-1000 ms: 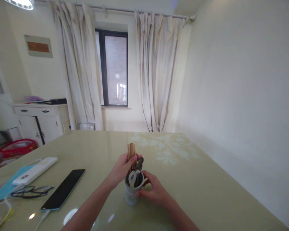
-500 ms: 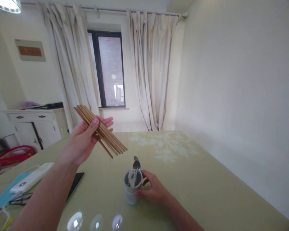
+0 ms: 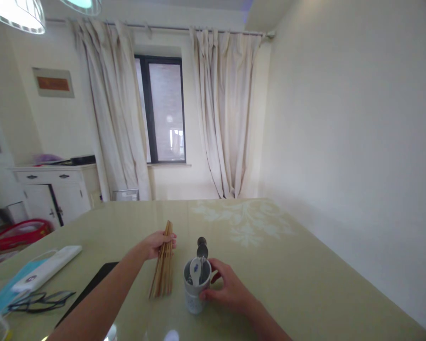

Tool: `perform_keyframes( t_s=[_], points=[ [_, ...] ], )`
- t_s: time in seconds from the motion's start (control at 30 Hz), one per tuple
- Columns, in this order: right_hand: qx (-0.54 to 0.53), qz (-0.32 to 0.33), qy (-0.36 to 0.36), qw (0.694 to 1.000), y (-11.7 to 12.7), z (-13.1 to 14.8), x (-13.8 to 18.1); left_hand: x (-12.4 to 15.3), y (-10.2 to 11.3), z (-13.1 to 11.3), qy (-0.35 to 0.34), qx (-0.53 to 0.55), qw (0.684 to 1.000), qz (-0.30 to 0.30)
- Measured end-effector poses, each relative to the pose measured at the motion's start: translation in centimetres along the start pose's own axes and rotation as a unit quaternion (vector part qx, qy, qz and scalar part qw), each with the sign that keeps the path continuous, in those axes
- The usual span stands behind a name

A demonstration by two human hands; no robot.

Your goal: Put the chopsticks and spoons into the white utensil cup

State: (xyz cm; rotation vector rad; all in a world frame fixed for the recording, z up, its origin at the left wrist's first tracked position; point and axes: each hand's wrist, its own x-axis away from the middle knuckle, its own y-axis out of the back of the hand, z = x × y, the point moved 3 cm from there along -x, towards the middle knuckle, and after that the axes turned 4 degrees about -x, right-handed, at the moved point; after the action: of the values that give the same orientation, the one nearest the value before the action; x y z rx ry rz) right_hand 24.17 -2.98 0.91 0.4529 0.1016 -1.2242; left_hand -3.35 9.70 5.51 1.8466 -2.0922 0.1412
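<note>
My left hand (image 3: 160,244) is closed around a bundle of wooden chopsticks (image 3: 164,270), to the left of the cup. Their lower ends fan out a little towards me; whether they touch the table I cannot tell. A pale ceramic cup (image 3: 194,300) stands upright on the table, and my right hand (image 3: 224,286) grips its right side between thumb and fingers. Several spoons lean in the cup: a white one with a blue mark (image 3: 195,271) in front, and dark metal ones (image 3: 202,251) behind it.
The glossy table (image 3: 305,289) carries a pale leaf pattern at its far side. At the left lie eyeglasses (image 3: 40,301), a white power strip (image 3: 48,268), a light-blue mask (image 3: 12,286) and a flat black object (image 3: 92,286), partly under my left forearm. A wall borders the table's right side.
My left hand has come down and to the right with the chopsticks, and the bundle has turned from slanting to nearly upright. My right hand still holds the cup in place.
</note>
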Motion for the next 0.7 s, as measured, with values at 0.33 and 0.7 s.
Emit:
perform_keyframes(
  t_s=[0.33, 0.7],
  points=[
    [0.002, 0.011, 0.009, 1.0, 0.0, 0.3, 0.1, -3.9, -0.2, 2.7, -0.013, -0.224, 0.97, -0.089],
    [-0.012, 0.002, 0.005, 1.0, 0.1, -0.1, 0.0, -2.1, -4.6, 3.1, -0.056, -0.422, 0.882, -0.203]
  ],
)
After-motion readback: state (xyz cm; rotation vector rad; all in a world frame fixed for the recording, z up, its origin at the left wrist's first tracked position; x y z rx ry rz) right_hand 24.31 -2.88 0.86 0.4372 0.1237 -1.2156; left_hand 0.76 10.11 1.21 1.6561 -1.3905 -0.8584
